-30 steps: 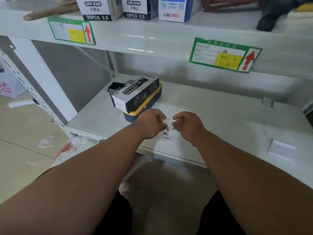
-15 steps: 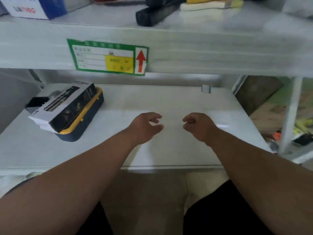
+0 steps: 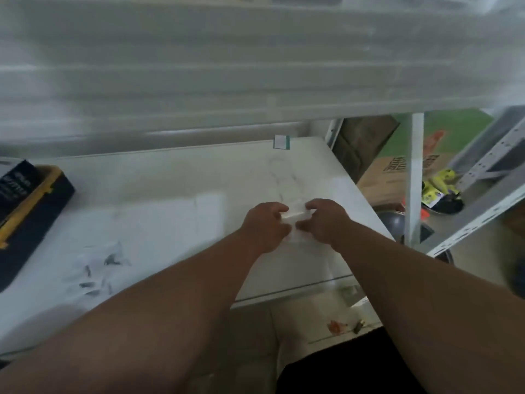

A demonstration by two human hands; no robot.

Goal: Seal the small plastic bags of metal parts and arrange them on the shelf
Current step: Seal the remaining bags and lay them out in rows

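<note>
Seen from the head view, a small clear bag is pinched between both hands above the right part of the shelf. Left hand and right hand are curled on its edges. More bags of dark parts lie blurred at left, near a box.

White shelf — yellow-edged navy case
</note>
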